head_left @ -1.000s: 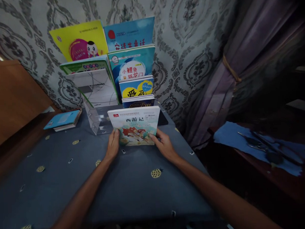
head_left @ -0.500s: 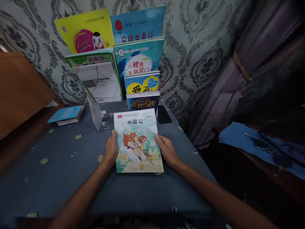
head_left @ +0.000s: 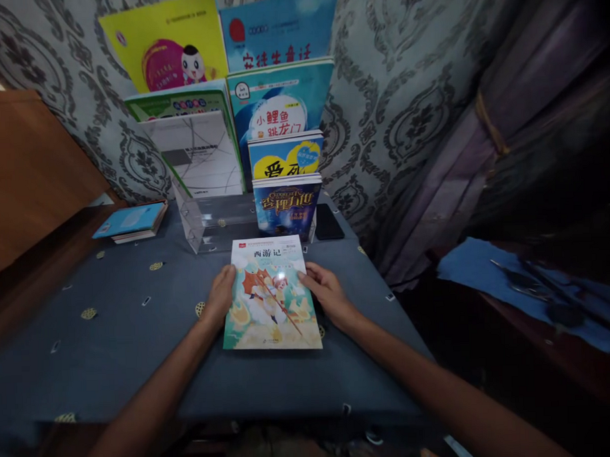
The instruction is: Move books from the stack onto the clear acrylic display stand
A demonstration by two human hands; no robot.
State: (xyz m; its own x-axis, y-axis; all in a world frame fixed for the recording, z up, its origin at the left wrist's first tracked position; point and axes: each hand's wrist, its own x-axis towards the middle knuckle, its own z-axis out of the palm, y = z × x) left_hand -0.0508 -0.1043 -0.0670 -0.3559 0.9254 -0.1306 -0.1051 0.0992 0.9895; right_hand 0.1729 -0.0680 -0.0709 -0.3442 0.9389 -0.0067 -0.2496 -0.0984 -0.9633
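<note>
A picture book with a white-and-teal cover [head_left: 271, 296] lies flat on the grey-blue tablecloth [head_left: 139, 354] in front of me. My left hand [head_left: 218, 299] grips its left edge, fingers curled over the cover. My right hand [head_left: 327, 293] holds its right edge the same way. Just behind the book stands a tiered clear stand [head_left: 199, 222] full of upright books; the front one is dark blue [head_left: 287, 206].
A small stack of thin blue books [head_left: 129, 221] lies at the table's back left. A dark phone [head_left: 328, 222] lies right of the stand. Patterned wall behind, curtain [head_left: 462, 136] at right, blue cloth with tools [head_left: 527, 287] on a side surface.
The book was upright against the stand a second ago; both hands have drawn it toward me and laid it flat on the table, uncovering the dark blue book.
</note>
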